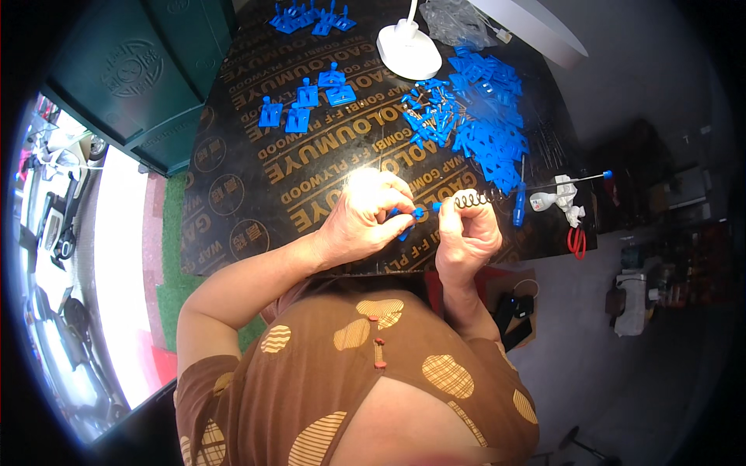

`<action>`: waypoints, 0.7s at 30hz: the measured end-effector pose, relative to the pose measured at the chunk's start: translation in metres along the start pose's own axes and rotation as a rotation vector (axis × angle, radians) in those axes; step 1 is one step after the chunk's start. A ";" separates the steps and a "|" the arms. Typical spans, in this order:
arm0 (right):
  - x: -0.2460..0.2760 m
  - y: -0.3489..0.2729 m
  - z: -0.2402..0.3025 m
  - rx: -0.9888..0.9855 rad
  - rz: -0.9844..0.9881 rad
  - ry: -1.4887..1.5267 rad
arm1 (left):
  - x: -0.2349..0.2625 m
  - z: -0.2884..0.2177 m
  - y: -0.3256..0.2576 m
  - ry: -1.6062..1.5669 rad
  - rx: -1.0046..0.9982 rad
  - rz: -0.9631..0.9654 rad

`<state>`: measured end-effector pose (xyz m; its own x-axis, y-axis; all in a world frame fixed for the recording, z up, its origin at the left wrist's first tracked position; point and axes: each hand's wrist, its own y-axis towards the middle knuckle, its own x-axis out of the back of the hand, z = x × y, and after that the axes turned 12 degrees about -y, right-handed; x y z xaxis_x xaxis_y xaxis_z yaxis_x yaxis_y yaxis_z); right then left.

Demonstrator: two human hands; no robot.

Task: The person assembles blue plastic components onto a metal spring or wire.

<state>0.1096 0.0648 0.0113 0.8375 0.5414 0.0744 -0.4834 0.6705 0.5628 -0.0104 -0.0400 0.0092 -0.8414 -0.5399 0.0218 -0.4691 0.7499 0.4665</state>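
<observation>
Two hands: both are working close together at the near edge of a dark plywood table [256,167].
Left hand [365,217]: it is curling its fingers around a small blue plastic piece [410,220], pinching it at the fingertips.
Right hand [466,233]: it is gripping a coiled metal spring [468,200] between thumb and fingers, with a blue tip at the spring's left end.
Blue piece and spring: they are meeting end to end between the two hands, just above the table's near edge.
Right of the hands: a blue-handled screwdriver [519,203] is lying on the table, and beyond it a small white bottle [544,200] and red-handled scissors [576,241] are sitting at the right edge.
Far right: a large heap of blue plastic parts [486,124] is spreading across the table.
Far middle: a white lamp base [408,50] is standing near the far edge.
Far left: a few assembled blue clips [305,101] are standing apart in a loose group, with more of them [309,15] at the far edge.
Person: they are wearing a brown patterned top, with both forearms reaching in from the near side.
</observation>
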 end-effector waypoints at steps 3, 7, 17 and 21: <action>-0.001 0.000 -0.001 0.005 -0.031 0.026 | 0.001 0.000 0.000 -0.007 0.000 -0.002; -0.004 0.000 0.003 -0.048 -0.062 0.090 | 0.000 0.003 0.000 -0.015 -0.019 -0.003; -0.002 -0.002 -0.002 0.000 -0.009 0.054 | 0.000 0.000 0.000 -0.002 -0.018 -0.004; -0.002 -0.002 -0.002 -0.004 0.001 0.030 | 0.000 -0.001 0.000 -0.002 0.014 0.000</action>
<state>0.1085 0.0640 0.0084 0.8291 0.5568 0.0502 -0.4851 0.6718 0.5598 -0.0107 -0.0404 0.0098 -0.8418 -0.5394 0.0203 -0.4729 0.7551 0.4542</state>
